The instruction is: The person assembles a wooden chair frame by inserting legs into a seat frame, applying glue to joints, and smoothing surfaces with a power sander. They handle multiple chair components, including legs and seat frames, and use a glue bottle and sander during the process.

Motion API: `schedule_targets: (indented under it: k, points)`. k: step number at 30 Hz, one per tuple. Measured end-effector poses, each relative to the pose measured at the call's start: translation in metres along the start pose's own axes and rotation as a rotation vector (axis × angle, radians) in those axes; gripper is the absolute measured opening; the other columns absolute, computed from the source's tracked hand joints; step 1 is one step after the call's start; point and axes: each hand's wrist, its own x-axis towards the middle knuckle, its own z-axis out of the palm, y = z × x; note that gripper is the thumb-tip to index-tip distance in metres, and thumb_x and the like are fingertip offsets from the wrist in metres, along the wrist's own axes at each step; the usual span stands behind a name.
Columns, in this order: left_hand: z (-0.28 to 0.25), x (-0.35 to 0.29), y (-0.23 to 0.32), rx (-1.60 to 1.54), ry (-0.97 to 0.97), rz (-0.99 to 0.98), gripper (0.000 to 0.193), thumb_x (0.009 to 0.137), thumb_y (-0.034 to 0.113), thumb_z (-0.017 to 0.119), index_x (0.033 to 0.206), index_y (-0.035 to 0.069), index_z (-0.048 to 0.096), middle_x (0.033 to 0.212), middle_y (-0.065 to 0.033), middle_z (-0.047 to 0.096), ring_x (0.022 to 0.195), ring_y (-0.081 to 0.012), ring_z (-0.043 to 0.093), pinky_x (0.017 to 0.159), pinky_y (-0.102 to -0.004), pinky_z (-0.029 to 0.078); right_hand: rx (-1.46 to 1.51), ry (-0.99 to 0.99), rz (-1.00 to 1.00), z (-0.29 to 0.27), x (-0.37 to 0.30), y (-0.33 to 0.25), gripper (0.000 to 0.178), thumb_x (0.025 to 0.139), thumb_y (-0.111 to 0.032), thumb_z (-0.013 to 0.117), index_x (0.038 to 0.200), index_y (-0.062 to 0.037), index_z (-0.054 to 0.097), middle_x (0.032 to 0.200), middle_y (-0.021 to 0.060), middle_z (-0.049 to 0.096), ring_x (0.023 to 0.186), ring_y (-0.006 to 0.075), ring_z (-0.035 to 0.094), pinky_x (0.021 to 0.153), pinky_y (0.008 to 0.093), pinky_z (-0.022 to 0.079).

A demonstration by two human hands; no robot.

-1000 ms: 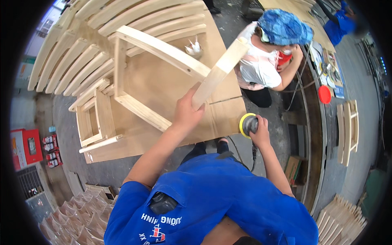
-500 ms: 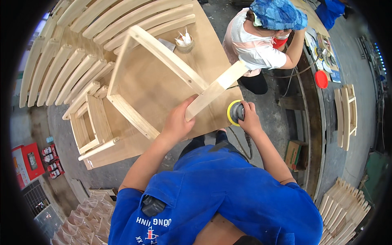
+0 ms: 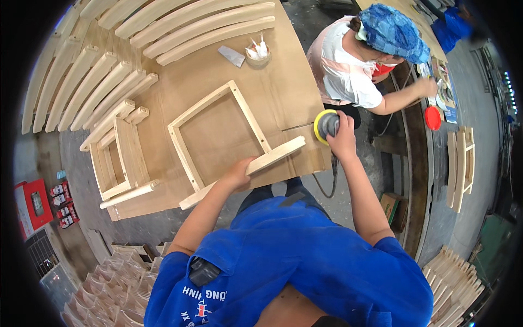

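Note:
A pale wooden frame (image 3: 248, 111) lies on the cardboard-covered table (image 3: 289, 65) in front of me. My left hand (image 3: 239, 173) grips its near rail, fingers wrapped over the wood. In my right hand (image 3: 343, 136) is a handheld disc sander (image 3: 328, 126) with a yellow-edged pad, held just past the rail's right end. The sander's pad faces left, apart from the wood. A dark hose or cord (image 3: 329, 188) hangs below my right hand.
Left on the table stands a second wooden frame (image 3: 122, 155); curved slats (image 3: 212, 32) lie behind. A small bowl (image 3: 258, 59) with white tubes sits near a grey sheet (image 3: 231, 55). A co-worker (image 3: 348, 65) works at the right. Bundled slats (image 3: 455, 283) lie low right.
The wooden frame has come down from a raised, tilted position onto the table. My right hand has moved slightly up and right with the sander. The co-worker's arm has reached out to the right.

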Motion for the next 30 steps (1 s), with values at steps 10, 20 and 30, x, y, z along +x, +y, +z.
schedule_targets:
  k: [10,20,30]
  points:
    - [-0.012,-0.009,-0.017,0.309,0.133,-0.080,0.043,0.070,0.024,0.077,0.109,0.012,0.064,0.100,-0.0133,0.060,0.097,-0.0339,0.059,0.085,-0.0430,0.050,-0.103,-0.270,-0.180,0.101,0.121,-0.085,0.075,0.066,-0.007,0.077,0.132,-0.0189,0.042,0.128,0.0166,0.044,0.103,0.0415,0.059,0.084,0.0476,0.053]
    - [-0.007,-0.006,-0.010,0.329,0.212,-0.139,0.031,0.073,0.032,0.072,0.093,0.009,0.067,0.093,-0.0128,0.062,0.090,-0.0334,0.062,0.078,-0.0445,0.052,-0.112,-0.032,-0.262,0.121,0.144,-0.127,0.054,0.076,-0.028,0.075,0.124,-0.0117,0.055,0.127,0.0148,0.049,0.111,0.0359,0.053,0.091,0.0464,0.048]
    - [-0.007,-0.006,-0.010,0.370,0.205,-0.109,0.035,0.073,0.037,0.070,0.093,0.009,0.069,0.096,-0.0139,0.063,0.093,-0.0330,0.063,0.080,-0.0429,0.052,-0.144,-0.099,0.095,0.165,0.250,-0.172,0.033,0.080,-0.037,0.068,0.095,-0.0069,0.071,0.100,0.0158,0.068,0.098,0.0323,0.065,0.083,0.0425,0.053]
